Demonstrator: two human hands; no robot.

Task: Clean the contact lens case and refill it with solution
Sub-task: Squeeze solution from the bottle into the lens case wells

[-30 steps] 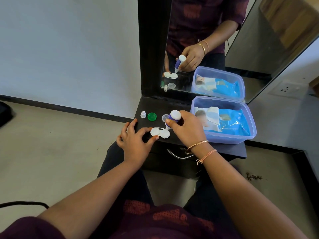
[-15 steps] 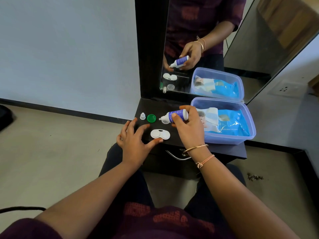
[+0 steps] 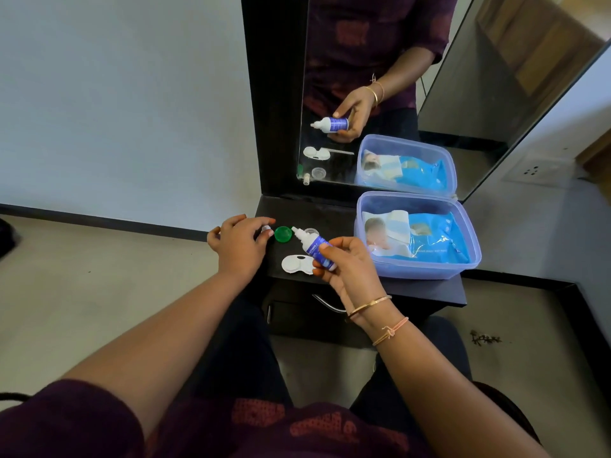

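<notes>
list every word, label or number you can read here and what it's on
On the solution bottle in the right hand: white print on the purple label, too blurred to read.
On the wipes pack in the plastic tub: a small white line, too blurred to quote.
No other lettering shows.
</notes>
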